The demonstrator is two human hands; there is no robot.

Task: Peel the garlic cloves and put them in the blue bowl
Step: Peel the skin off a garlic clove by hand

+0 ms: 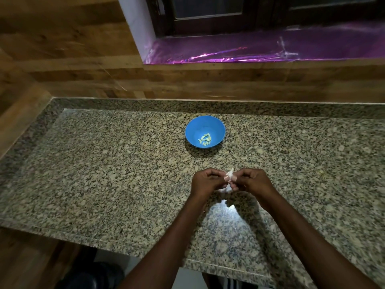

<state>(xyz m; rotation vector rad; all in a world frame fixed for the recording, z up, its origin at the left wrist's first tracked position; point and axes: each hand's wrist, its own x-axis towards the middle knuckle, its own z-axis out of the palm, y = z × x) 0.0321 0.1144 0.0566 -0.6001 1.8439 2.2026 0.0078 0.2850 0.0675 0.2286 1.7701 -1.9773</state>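
Now garlic clove (229, 177) between both hands' fingers (233, 180), tip up-right.

The left hand (205, 181) and right hand (253, 180) are hovering side by side over the surface (104, 174), meeting on a garlic clove (229, 176) sitting between them. The bowl (205, 131) is standing on the surface beyond the hands, nearer the left one, well apart. Peeled cloves (205, 139) are lying in it. A peel scrap (229, 203) is lying just below the hands.

The garlic clove (229, 177) is mostly hidden between both hands' fingers; the bowl's cloves (205, 139) are too small to count.
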